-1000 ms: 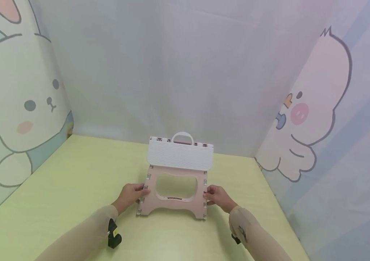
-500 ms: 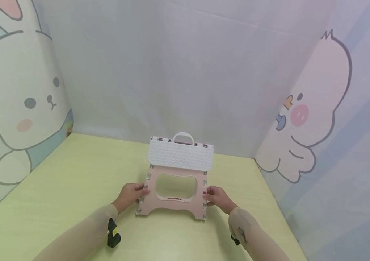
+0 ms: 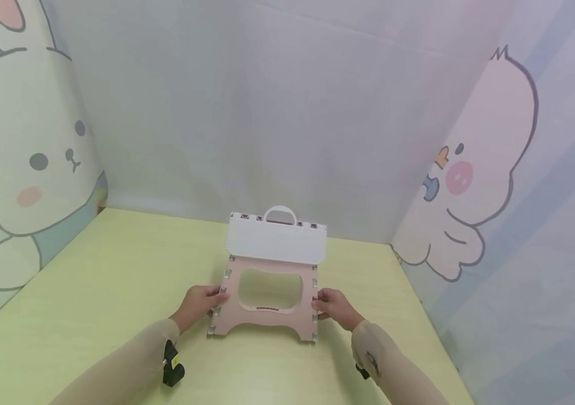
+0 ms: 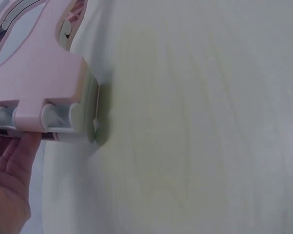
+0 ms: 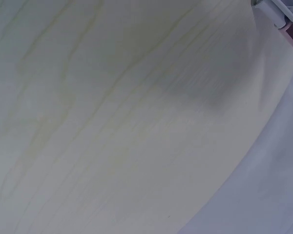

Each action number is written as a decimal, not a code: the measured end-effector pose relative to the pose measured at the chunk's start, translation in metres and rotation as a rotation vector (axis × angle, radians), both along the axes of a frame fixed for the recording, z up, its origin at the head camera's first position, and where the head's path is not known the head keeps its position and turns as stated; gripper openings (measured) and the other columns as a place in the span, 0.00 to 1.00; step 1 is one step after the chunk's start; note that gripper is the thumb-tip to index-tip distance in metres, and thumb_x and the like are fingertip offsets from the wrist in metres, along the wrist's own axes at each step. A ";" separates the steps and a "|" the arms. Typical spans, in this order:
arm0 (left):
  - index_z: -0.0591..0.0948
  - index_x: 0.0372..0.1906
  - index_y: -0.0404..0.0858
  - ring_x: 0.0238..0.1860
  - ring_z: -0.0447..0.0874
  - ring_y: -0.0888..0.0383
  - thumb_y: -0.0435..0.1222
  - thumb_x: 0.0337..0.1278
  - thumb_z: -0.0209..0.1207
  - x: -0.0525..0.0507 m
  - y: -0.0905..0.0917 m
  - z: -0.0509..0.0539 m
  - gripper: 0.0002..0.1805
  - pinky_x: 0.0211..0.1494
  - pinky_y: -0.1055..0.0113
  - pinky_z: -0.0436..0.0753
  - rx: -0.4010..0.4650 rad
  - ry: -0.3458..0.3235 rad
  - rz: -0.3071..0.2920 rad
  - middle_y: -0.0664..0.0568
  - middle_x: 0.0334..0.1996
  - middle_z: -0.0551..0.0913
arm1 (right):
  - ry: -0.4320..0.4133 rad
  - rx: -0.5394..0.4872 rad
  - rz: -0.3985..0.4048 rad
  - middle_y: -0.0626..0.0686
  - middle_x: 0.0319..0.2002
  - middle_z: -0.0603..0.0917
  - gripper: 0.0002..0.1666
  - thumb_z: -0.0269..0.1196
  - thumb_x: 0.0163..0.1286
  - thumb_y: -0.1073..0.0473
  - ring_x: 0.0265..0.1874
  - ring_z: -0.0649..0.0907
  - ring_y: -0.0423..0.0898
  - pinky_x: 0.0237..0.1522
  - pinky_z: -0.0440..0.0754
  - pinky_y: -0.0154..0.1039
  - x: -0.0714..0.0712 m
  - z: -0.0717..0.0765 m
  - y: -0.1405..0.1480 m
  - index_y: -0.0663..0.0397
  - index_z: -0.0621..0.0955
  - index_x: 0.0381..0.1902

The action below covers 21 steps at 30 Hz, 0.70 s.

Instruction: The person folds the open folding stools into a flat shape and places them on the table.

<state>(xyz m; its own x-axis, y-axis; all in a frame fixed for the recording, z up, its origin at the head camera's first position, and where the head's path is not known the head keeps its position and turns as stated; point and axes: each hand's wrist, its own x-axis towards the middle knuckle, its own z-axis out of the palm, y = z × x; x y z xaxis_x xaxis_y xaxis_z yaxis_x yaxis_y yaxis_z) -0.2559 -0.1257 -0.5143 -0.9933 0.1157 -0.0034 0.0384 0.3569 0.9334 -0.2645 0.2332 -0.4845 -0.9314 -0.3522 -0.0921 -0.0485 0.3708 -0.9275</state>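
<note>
A folding step stool [image 3: 254,319] in pink and white stands folded flat near the middle of the table, leaning slightly back. Its white textured top [image 3: 276,241] folds over the upper part, and a white loop handle [image 3: 281,209] rises above. On the stool's left edge my left hand [image 3: 197,305] grips with the thumb in front and fingers behind. The opposite edge is pinched the same way by my right hand [image 3: 338,307]. The left wrist view shows the stool's lower corner [image 4: 44,92] close up. Only a small corner of the stool [image 5: 290,29] enters the right wrist view.
A yellow-green wood-grained table [image 3: 130,253] lies under the stool. Pale curtains enclose it at the back [image 3: 247,112] and both sides, with a rabbit drawing [image 3: 24,135] at left and a chick-like figure [image 3: 490,129] at right.
The view has shifted a little, so everything appears slightly further left. Both hands keep their hold on the stool, which has not visibly moved on the table.
</note>
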 end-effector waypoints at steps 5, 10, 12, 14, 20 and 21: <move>0.80 0.49 0.24 0.26 0.79 0.58 0.40 0.58 0.64 -0.001 0.001 -0.001 0.22 0.29 0.64 0.81 -0.014 -0.007 0.015 0.42 0.35 0.86 | 0.007 0.016 -0.020 0.52 0.33 0.81 0.11 0.56 0.70 0.68 0.35 0.84 0.48 0.37 0.84 0.47 0.001 0.002 -0.002 0.77 0.74 0.40; 0.80 0.50 0.25 0.25 0.79 0.58 0.40 0.58 0.64 -0.001 0.002 -0.001 0.23 0.28 0.64 0.81 -0.021 -0.019 0.026 0.43 0.34 0.86 | -0.004 0.016 -0.043 0.52 0.34 0.81 0.11 0.56 0.70 0.69 0.35 0.83 0.46 0.38 0.84 0.46 0.004 0.005 -0.005 0.78 0.74 0.41; 0.80 0.50 0.25 0.24 0.78 0.58 0.40 0.58 0.64 0.000 0.002 0.001 0.23 0.28 0.64 0.80 -0.018 -0.020 0.031 0.43 0.33 0.86 | -0.009 0.011 -0.046 0.53 0.34 0.81 0.12 0.57 0.70 0.68 0.36 0.83 0.46 0.38 0.84 0.45 0.002 0.002 -0.004 0.78 0.74 0.42; 0.80 0.50 0.24 0.23 0.79 0.58 0.39 0.58 0.63 0.000 0.002 0.001 0.22 0.28 0.64 0.80 -0.010 -0.023 0.033 0.44 0.32 0.86 | -0.013 0.010 -0.052 0.54 0.35 0.81 0.12 0.57 0.70 0.67 0.36 0.82 0.45 0.39 0.84 0.45 0.000 -0.001 -0.003 0.77 0.75 0.42; 0.80 0.50 0.25 0.23 0.79 0.58 0.39 0.59 0.63 0.000 0.003 -0.001 0.22 0.28 0.65 0.80 -0.001 -0.035 0.039 0.45 0.31 0.86 | -0.007 0.014 -0.067 0.54 0.35 0.81 0.13 0.57 0.70 0.68 0.37 0.82 0.45 0.38 0.84 0.46 0.000 -0.001 -0.004 0.79 0.75 0.44; 0.80 0.50 0.25 0.23 0.79 0.58 0.39 0.59 0.63 0.000 0.003 -0.001 0.22 0.28 0.65 0.80 0.003 -0.034 0.039 0.45 0.30 0.86 | -0.008 0.013 -0.068 0.54 0.35 0.82 0.13 0.56 0.70 0.68 0.36 0.82 0.45 0.38 0.84 0.46 0.000 -0.001 -0.004 0.79 0.75 0.44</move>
<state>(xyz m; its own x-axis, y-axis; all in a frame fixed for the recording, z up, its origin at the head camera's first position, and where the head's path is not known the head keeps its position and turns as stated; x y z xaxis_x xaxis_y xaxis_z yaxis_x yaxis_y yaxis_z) -0.2560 -0.1227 -0.5156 -0.9964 0.0765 -0.0372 -0.0077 0.3547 0.9349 -0.2643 0.2295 -0.4852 -0.9524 -0.2867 -0.1040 -0.0150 0.3848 -0.9229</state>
